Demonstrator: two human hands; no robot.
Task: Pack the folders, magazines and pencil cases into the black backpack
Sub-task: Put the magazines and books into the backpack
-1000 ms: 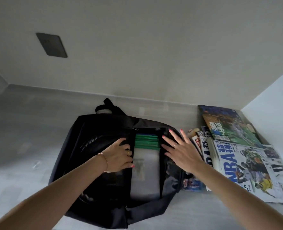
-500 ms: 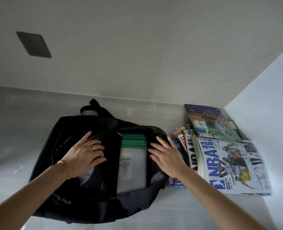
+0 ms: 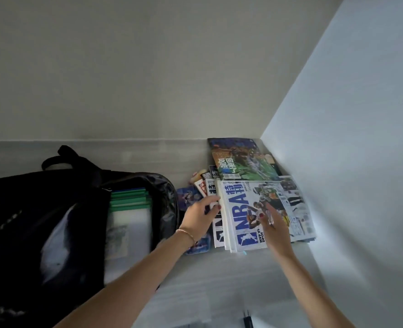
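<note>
Left hand (image 3: 201, 215) grip closed on the magazine stack's (image 3: 264, 209) left edge, right hand (image 3: 275, 227) laid open on the top cover, black backpack (image 3: 42, 221) unzipped beside it

Both bare forearms reach forward and to the right, running almost side by side. The left hand (image 3: 199, 215) shows its back, a thin bracelet at the wrist, fingers bent with the tips at the left edge of the magazine stack (image 3: 264, 213). The right hand (image 3: 275, 227) lies flat on the top cover, fingers loosely spread, nails painted red.
</note>
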